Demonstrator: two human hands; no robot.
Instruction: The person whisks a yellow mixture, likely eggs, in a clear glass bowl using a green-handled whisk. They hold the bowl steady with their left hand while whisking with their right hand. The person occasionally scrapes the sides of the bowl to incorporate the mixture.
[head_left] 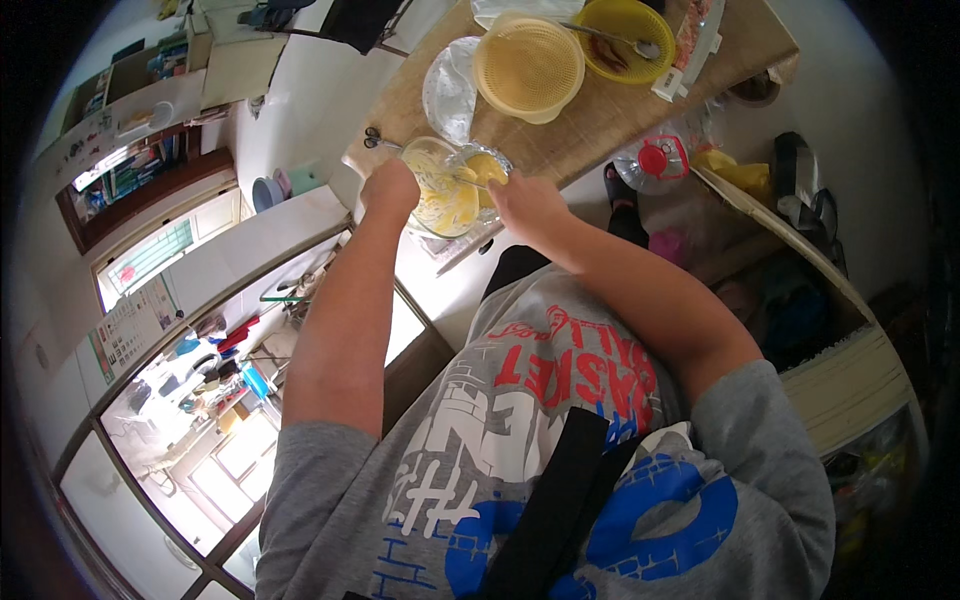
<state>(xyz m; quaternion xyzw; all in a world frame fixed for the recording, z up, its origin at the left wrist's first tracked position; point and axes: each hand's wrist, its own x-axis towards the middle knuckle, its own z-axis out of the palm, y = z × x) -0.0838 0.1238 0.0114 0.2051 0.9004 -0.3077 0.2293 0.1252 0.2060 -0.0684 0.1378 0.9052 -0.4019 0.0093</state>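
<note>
My left hand (392, 186) grips the rim of a clear bowl (440, 205) holding a pale yellow, creamy mixture, at the near left edge of the wooden table. My right hand (522, 205) is closed round a thin utensil (468, 182) reaching into the bowl; its exact kind is unclear. Just beside the bowl, partly behind my right hand, is a foil-wrapped dish (485, 166) with something yellow in it. Black scissors (380, 140) lie to the left, and a crumpled silvery sheet (448, 88) lies behind the bowl.
A cream perforated basket (528, 66) and a yellow basket (620, 62) with a spoon sit farther back, beside a long box (688, 55). A large red-capped jug (648, 160) and a curved board (790, 260) stand at right. A glazed partition (90, 470) runs on my left.
</note>
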